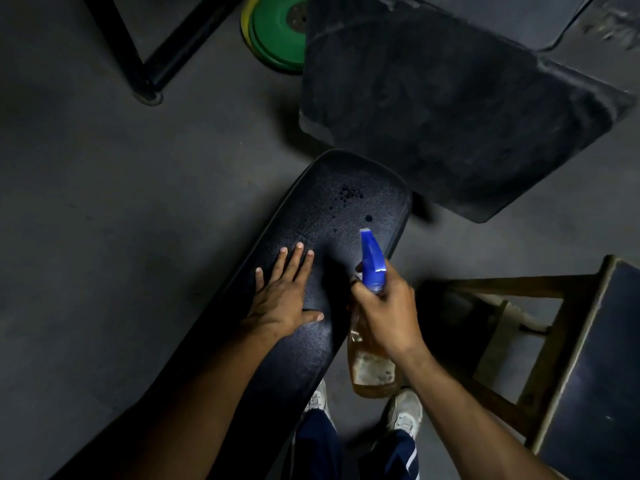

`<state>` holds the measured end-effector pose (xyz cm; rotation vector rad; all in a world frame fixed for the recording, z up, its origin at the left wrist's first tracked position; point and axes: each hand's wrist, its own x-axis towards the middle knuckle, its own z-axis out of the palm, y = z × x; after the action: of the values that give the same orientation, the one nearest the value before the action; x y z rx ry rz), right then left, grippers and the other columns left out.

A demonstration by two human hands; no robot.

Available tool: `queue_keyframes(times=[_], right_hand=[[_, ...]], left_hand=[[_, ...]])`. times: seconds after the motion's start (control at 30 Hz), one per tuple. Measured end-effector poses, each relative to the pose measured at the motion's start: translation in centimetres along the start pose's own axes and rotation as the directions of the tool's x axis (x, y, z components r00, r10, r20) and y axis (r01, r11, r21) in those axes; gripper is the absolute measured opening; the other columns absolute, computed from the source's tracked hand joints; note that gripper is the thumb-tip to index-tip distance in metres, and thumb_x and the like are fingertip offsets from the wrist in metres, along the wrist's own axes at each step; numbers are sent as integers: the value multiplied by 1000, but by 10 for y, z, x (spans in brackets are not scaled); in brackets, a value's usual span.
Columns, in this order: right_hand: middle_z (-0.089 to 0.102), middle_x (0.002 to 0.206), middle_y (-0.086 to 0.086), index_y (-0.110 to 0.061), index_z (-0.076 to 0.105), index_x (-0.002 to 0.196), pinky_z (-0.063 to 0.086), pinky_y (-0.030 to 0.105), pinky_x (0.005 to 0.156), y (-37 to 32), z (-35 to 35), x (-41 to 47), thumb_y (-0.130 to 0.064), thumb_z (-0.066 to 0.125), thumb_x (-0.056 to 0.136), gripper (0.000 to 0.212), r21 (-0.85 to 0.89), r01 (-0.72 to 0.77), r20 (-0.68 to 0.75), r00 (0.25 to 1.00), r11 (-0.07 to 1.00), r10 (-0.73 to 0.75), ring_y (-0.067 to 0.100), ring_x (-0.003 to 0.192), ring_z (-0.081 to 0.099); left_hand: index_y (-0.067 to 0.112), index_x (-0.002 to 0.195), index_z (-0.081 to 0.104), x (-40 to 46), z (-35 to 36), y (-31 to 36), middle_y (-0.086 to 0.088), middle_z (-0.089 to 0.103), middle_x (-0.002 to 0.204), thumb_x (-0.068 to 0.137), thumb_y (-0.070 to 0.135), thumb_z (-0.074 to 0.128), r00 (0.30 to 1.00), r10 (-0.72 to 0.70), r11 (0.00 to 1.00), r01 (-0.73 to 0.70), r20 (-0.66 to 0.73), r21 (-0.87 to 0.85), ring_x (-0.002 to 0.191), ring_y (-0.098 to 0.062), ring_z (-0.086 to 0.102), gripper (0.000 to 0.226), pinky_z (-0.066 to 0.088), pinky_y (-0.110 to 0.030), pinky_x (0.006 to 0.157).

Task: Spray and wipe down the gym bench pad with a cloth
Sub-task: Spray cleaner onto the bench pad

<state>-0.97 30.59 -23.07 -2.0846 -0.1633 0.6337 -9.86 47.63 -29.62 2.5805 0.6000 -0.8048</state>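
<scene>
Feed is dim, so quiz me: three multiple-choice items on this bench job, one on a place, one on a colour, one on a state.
1. Where do the spray droplets lie on the bench pad?
A far end
B under the left hand
C near end

2. What colour is the spray bottle head?
A red
B blue
C white

3. How is the left hand?
A flat on the pad
B holding a cloth
C lifted

Answers: 1 A, dark spots sit beyond the nozzle; 2 B, blue trigger head above the right hand; 3 A, fingers spread, no cloth in view.
</scene>
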Motion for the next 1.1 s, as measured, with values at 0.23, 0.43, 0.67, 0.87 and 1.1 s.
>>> queue_keyframes(times=[0.23, 0.43, 0.67, 0.87, 1.1], right_hand=[[69, 69, 0, -19, 66, 93, 57, 48, 72, 7, 6, -10, -23, 76, 87, 12, 67, -75, -143, 986, 995, 84, 19, 65, 68], [70, 67, 2, -24, 65, 89, 64, 50, 70, 22, -11, -25, -18, 73, 90, 10, 223, -181, -207, 952, 958, 228, 25, 64, 77], [70, 73, 3, -29, 63, 94, 63, 56, 68, 18, 4, -51, -26, 70, 82, 15, 102, -124, -18, 992, 987, 127, 19, 61, 74], [69, 68, -3, -28, 58, 93, 59, 50, 69, 9, 30, -61, -37, 66, 80, 18, -38, 13, 140, 990, 999, -8, 19, 64, 73], [69, 74, -1, -29, 60, 98, 58, 49, 69, 11, 33, -74, -42, 67, 80, 23, -70, -2, 122, 992, 998, 11, 22, 66, 73]], left_hand=[[33, 156, -19, -1, 0, -1, 13, -36, 159, 75, 65, 72, 1000, 12, 1000, -12, 0, -10, 150, -18, -26, 126, 3, -64, 119], [33, 155, -20, 1, 2, -4, 14, -38, 158, 73, 67, 71, 1000, 23, 999, -22, 6, -24, 149, -18, -28, 127, 1, -65, 119], [32, 156, -19, 2, 4, -4, 13, -36, 159, 74, 64, 73, 1000, 26, 999, -26, -18, -18, 150, -17, -27, 127, 1, -64, 118], [22, 158, -15, -11, 18, -14, 4, -28, 164, 80, 53, 67, 992, 30, 1000, -31, -121, -4, 151, -15, -22, 117, 6, -57, 123], [14, 157, -16, -28, 35, -16, -1, -26, 164, 84, 64, 56, 982, -62, 997, 55, -177, -44, 152, -16, -20, 114, 1, -49, 124]])
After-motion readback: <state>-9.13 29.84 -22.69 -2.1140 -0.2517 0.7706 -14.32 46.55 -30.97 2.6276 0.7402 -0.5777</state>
